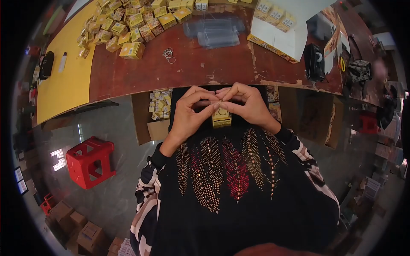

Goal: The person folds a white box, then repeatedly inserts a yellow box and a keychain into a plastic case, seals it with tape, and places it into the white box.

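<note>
In front of my chest, just below the table edge, my left hand (pixel 192 110) and my right hand (pixel 249 106) come together at a small yellow box (pixel 221 119). Both hands are closed, thumbs and fingertips pinched at the box's upper end. A round mark or ring shape shows on its face. Any thin film between the fingertips is too small to make out. On the table beyond lie a few metal rings (pixel 169 55) and a stack of clear plastic sleeves (pixel 215 32).
A heap of small yellow boxes (pixel 136 21) covers the table's back left. An open white display carton (pixel 277 40) holds several boxes at right. Below the table stands a cardboard carton (pixel 159 130) with more boxes. A red stool (pixel 90 162) is on the left floor.
</note>
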### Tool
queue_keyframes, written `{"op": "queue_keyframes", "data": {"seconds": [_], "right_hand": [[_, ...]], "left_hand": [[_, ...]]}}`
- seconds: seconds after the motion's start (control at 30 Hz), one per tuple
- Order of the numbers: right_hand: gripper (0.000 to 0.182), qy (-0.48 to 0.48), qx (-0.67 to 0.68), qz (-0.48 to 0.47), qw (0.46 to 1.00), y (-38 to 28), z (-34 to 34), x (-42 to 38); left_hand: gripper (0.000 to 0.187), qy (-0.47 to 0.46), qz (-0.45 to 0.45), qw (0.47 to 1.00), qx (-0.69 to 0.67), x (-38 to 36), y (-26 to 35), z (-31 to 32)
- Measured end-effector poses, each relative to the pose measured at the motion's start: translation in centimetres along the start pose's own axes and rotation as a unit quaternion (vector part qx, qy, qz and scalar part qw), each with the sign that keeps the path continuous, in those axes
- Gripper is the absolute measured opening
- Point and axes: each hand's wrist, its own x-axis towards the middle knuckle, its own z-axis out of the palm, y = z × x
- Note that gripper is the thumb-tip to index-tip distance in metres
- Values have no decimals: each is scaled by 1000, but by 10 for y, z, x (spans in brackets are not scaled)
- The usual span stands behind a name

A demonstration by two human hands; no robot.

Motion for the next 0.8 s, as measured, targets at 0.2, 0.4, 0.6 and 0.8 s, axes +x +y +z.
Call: {"op": "queue_keyframes", "data": {"seconds": [0.2, 0.4, 0.6, 0.8], "right_hand": [[14, 15, 21, 18, 1000, -2, -1, 10], [16, 10, -24, 11, 1000, 1, -2, 16], [10, 5, -37, -88, 995, 13, -2, 6], [9, 15, -192, -261, 946, 37, -10, -3]], "left_hand": [[10, 25, -2, 999, 35, 4, 0, -3], [11, 35, -15, 998, 51, 2, 0, -2], [14, 27, 10, 999, 36, -9, -10, -3], [27, -24, 50, 998, 31, -20, -23, -2]]}}
